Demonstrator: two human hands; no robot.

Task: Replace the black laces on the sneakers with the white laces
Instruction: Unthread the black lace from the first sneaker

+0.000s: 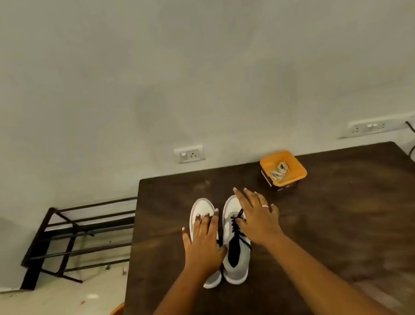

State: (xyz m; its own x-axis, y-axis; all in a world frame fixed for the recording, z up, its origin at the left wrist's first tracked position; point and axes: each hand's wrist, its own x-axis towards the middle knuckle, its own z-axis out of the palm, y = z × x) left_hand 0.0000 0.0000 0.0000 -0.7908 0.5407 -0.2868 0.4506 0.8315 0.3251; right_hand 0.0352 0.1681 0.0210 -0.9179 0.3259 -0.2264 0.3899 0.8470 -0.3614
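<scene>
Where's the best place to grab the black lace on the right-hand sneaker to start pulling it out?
Pinch the loose lace end trailing toward the sneaker's right edge, coming from the right with the right hand. It appears to lie free on top, clear of the crossings.

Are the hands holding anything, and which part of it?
Nothing is held. The left hand and right hand are spread open, fingers straight, over the left sneaker and right sneaker.
</scene>
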